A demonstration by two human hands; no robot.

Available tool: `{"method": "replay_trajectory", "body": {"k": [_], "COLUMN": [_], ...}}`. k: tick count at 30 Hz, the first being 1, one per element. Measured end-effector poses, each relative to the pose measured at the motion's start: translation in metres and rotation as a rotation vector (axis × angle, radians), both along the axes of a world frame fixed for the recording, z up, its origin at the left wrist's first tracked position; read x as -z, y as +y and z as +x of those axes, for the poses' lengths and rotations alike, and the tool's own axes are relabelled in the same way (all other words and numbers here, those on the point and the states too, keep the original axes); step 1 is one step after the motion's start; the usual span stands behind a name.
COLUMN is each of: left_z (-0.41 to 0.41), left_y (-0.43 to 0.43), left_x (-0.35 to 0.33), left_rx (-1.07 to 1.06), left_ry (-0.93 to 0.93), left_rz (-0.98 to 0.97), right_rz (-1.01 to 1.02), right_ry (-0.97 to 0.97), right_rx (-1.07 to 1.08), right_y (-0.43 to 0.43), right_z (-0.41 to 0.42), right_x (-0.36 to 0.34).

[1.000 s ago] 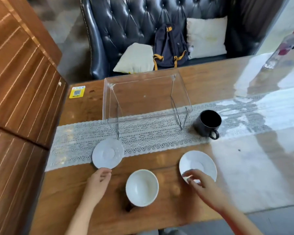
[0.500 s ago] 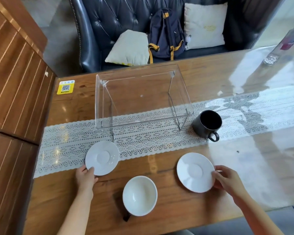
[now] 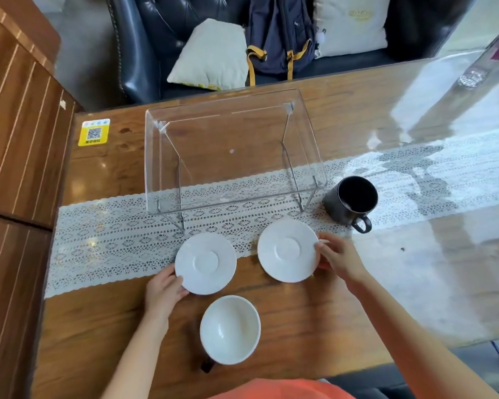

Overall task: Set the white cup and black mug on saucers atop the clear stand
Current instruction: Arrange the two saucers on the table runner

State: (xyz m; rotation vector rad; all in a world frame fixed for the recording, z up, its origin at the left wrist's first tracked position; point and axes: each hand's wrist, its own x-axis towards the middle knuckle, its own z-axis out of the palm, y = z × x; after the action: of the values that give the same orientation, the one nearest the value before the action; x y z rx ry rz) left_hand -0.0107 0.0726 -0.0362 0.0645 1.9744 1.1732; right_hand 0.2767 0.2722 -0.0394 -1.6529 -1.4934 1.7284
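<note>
My left hand [image 3: 163, 289] grips the near left rim of one white saucer [image 3: 205, 262]. My right hand [image 3: 339, 256] grips the right rim of the other white saucer [image 3: 287, 250]. Both saucers are side by side just in front of the clear stand [image 3: 231, 152], whose top is bare. The white cup [image 3: 229, 329] stands on the table near me, between my forearms. The black mug [image 3: 352, 200] stands right of the stand, handle toward me.
A white lace runner [image 3: 113, 243] crosses the wooden table [image 3: 372, 110] under the stand. A yellow QR sticker [image 3: 94, 132] lies at the far left corner. A leather sofa with cushions and a backpack [image 3: 280, 36] is behind the table. A wooden panel [image 3: 18, 139] borders the left side.
Both hands took hold of the saucers and carried them inward and forward. The saucers are now close together in front of the stand. Cup and mug stayed put.
</note>
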Motion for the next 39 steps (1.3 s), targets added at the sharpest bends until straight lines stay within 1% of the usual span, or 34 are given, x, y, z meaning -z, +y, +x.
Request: {"method": "replay_trajectory", "body": {"k": [4,10,15,18,22,24,26,29,31,33,35,37,39], "left_z": [0.007,0.015,0.01,0.008,0.005,0.004,0.006,0.014,0.022,0.029,0.034,0.039,0.047], "left_y": [0.013,0.008,0.012,0.013,0.007,0.006,0.005,0.0,-0.009,-0.022,-0.036,-0.048,-0.059], "left_x": [0.008,0.017,0.02,0.018,0.015,0.014,0.012,0.008,0.005,0.005,0.007,0.006,0.002], "left_rx": [0.002,-0.032,0.008,0.094,0.291,0.345,0.365,0.305,0.302,0.388,0.5,0.601,0.629], "left_ry": [0.033,0.188,0.289,0.347,0.493,0.527,0.524,0.497,0.496,0.509,0.494,0.415,0.275], "left_rz": [0.023,0.002,-0.027,-0.076,-0.139,-0.147,-0.136,-0.097,-0.082,-0.091,-0.114,-0.138,-0.151], "right_rz": [0.017,0.065,0.075,0.075,-0.075,-0.117,-0.106,-0.046,-0.035,-0.029,-0.039,-0.052,-0.06], "right_ry": [-0.009,-0.094,-0.11,-0.108,-0.04,-0.002,0.012,0.023,0.045,0.095,0.109,0.106,0.102], "right_rx": [0.033,0.088,0.122,0.126,0.054,0.016,0.066,0.264,0.349,0.332,0.249,0.18,0.167], "right_y": [0.008,0.004,0.002,0.0,0.001,-0.001,-0.003,-0.001,0.004,0.01,0.015,0.017,0.018], "right_z": [-0.008,-0.007,-0.006,-0.007,0.0,0.01,0.024,0.046,0.057,0.063,0.063,0.06,0.058], "right_x": [0.009,0.012,0.012,0.009,-0.001,-0.009,-0.016,-0.022,-0.028,-0.035,-0.043,-0.045,-0.043]}}
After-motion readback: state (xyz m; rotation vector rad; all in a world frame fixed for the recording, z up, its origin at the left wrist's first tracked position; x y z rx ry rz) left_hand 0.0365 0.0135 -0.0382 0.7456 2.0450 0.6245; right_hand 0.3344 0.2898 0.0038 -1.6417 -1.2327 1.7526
